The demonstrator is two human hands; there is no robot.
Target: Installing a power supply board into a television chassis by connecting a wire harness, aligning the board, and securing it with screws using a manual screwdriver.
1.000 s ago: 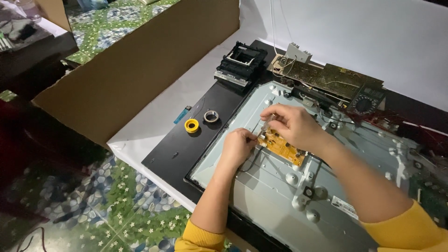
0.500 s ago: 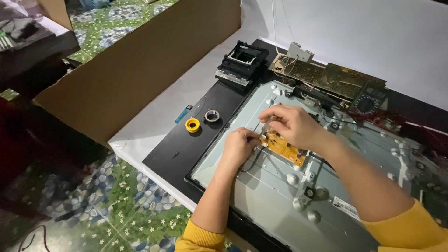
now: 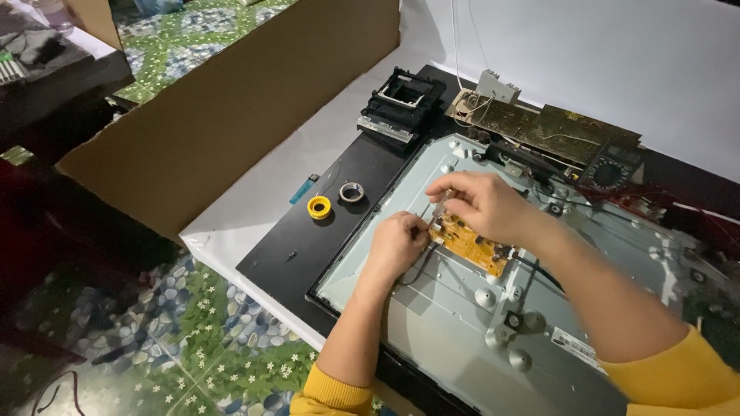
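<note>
Head view: orange circuit board [image 3: 472,245] lies under both hands' fingers [image 3: 451,189].

Home repair corner: circuit boards [image 3: 539,131], floor tiles [image 3: 193,339]

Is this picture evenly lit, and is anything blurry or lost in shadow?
Head view: light falls brightly on the white sheet and metal panel; the left hand, right hand and orange circuit board look sharp; the left edge beyond the cardboard flap sinks into dark shadow, and the multimeter is dim.
</note>
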